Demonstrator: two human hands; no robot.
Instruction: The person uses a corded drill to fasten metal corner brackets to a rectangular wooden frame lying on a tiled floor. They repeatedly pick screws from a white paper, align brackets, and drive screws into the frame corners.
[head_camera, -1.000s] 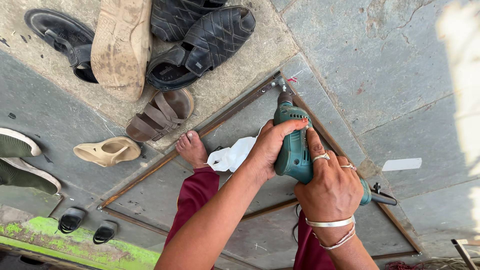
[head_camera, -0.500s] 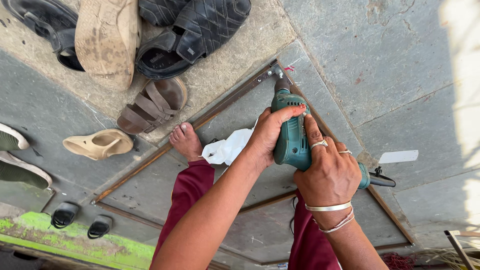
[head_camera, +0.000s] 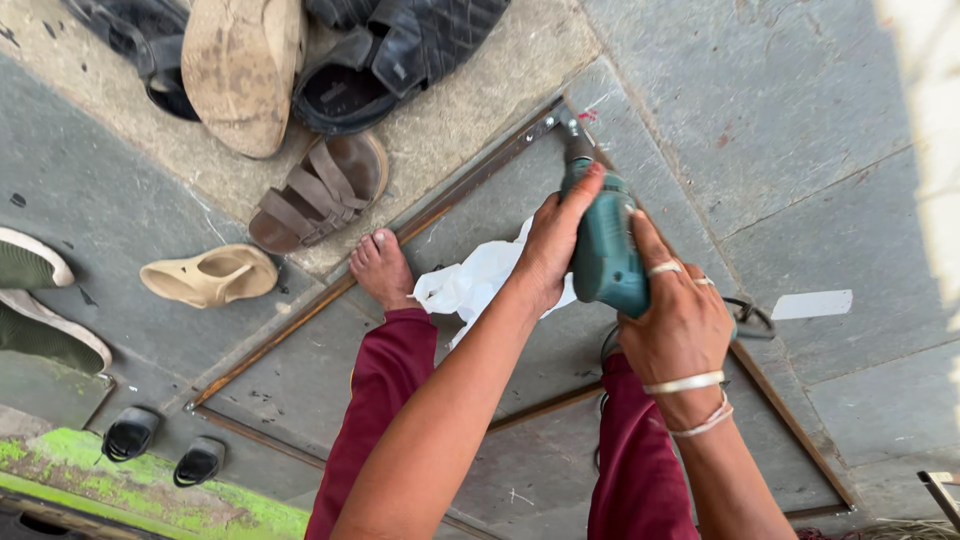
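A green electric drill (head_camera: 603, 250) points down at the top corner of a rusty metal frame (head_camera: 330, 298) lying on the stone floor. My left hand (head_camera: 553, 244) wraps the drill's body from the left. My right hand (head_camera: 675, 318), with rings and bangles, grips its handle from behind. The drill's bit touches the frame's corner bracket (head_camera: 556, 118). My bare left foot (head_camera: 381, 270) rests on the frame's bar, and my legs are in maroon trousers (head_camera: 385, 390). A crumpled white cloth (head_camera: 475, 285) lies under my left wrist.
Several shoes and sandals lie at the upper left: black sandals (head_camera: 400, 60), a brown sandal (head_camera: 320, 195), a beige slipper (head_camera: 208, 275). Small black slippers (head_camera: 160, 448) sit by a green-painted ledge (head_camera: 150, 490). A white scrap (head_camera: 812, 304) lies to the right.
The drill and both hands have shifted slightly up and right toward the frame's corner. The view has tilted, sliding the shoes further up.
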